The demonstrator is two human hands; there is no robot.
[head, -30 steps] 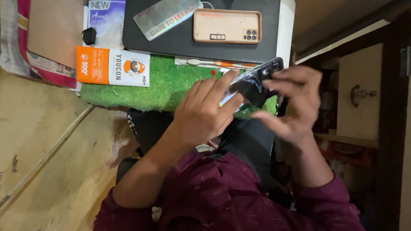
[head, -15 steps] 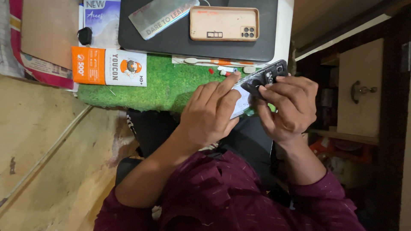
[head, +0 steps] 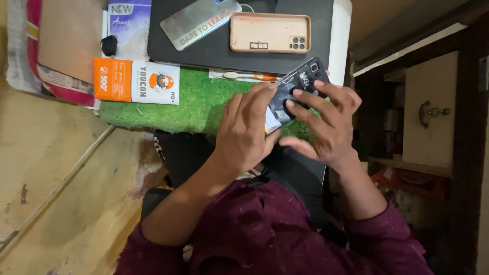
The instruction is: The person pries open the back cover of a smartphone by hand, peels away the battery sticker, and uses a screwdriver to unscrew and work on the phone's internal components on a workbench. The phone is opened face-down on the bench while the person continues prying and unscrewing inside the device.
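Both my hands hold a black phone [head: 300, 81] with its back cover off, camera modules showing at its upper right end. It is tilted above a green turf mat [head: 188, 102]. My left hand [head: 244, 135] grips the phone's lower end, fingertips pressed on the inner side. My right hand [head: 323, 122] cups it from the right, with fingers spread across its middle. The phone's lower half is hidden by my fingers.
Behind the mat lies a black pad [head: 214, 51] bearing a tan-cased phone [head: 270, 33] and a silvery back cover [head: 198, 23]. An orange-handled tool [head: 252, 77] lies at the pad's edge. An orange-and-white box [head: 135, 81] sits left. A wooden cabinet [head: 428, 112] stands right.
The hands and phone stay in nearly the same place. My right fingers have spread further over the phone, and my left fingertips have shifted a little along it.
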